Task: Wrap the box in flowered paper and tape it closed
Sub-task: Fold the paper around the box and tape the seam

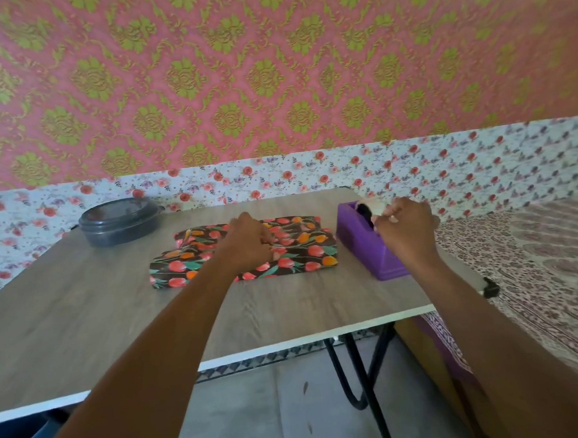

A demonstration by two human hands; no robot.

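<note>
Pink wallpaper (pixel 271 67) with green-gold medallions fills the wall ahead of us, with a band of white rose-print paper below it, and in front stands a wood-grain folding table (pixel 84 333) on black legs. Near the middle of the table lies the box (pixel 303 251), flat and already covered in dark flowered paper (pixel 178 262) with red and orange blooms; one folded layer overlaps another across its top. Our left hand (pixel 248 241) rests on the box's top at about its middle, knuckles up, fingers bent and drawn together, their tips down on the paper where the layers meet; we cannot tell whether they pinch a fold or only press it flat. Just right of the box, close but apart from it, sits a purple tape dispenser (pixel 360 245). Our right hand (pixel 405 228) hangs over the dispenser's near end, its fingers curled tight with the thumb against them; whether tape lies between them we cannot tell. At the table's far left corner stands a dark grey lidded container (pixel 118 222), well apart from the box. To the right of the table runs a bed (pixel 537 254) with a patterned cover.
</note>
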